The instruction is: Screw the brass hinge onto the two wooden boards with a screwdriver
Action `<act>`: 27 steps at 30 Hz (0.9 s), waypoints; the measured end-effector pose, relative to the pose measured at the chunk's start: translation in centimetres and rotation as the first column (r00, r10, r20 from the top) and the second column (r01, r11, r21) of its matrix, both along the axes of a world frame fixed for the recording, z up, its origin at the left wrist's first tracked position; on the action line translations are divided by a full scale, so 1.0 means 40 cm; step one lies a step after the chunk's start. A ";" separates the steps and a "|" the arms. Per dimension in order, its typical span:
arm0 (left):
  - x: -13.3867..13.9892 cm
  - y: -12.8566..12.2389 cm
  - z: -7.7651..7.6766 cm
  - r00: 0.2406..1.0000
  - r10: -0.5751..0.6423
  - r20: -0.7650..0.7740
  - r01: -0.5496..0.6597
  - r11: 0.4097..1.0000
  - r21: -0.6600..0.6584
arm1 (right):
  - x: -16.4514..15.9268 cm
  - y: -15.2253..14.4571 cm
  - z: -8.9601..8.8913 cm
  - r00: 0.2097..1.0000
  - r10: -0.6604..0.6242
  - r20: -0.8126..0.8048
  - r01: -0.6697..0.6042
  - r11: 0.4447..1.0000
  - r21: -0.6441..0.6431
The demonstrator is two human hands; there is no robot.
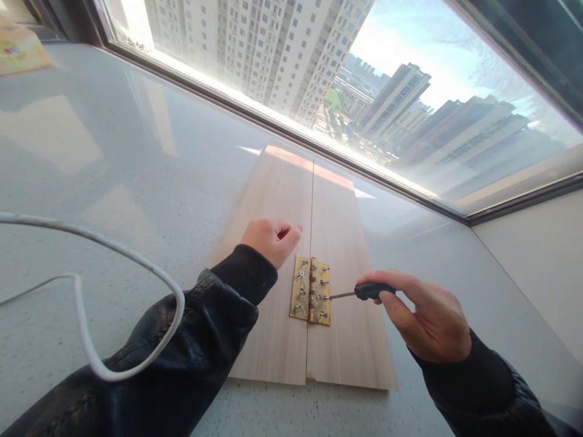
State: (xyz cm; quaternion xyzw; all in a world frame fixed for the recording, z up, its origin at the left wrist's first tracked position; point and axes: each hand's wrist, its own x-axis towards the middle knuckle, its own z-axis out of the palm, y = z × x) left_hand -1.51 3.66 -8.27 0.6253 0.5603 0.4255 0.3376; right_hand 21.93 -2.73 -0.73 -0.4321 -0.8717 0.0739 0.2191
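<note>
Two pale wooden boards lie side by side, the left board (268, 346) and the right board (350, 358), with a narrow seam between them. A brass hinge (312, 291) spans the seam, with several screws standing in its two leaves. My right hand (423, 312) grips the black handle of a screwdriver (374, 291). The screwdriver's tip meets a screw on the hinge's right leaf. My left hand (273, 238) rests on the left board just above the hinge, fingers curled closed; whether anything is inside them is hidden.
The boards lie on a speckled white sill (136, 164) below a large window with a dark frame (291, 136). A white cable (150, 267) loops across my left sleeve. A yellowish packet (20, 48) sits at the far left. A white wall (537, 267) rises on the right.
</note>
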 end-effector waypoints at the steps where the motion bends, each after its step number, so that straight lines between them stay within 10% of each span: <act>1: 0.000 0.000 -0.001 1.000 -0.004 0.000 0.004 1.000 0.002 | 0.001 0.001 -0.001 1.000 0.015 0.009 -0.015 1.000 -0.008; 27: 0.008 -0.005 0.004 0.999 0.031 0.037 -0.030 0.999 -0.016 | -0.026 0.030 0.093 0.849 0.259 0.460 -0.268 0.962 -0.046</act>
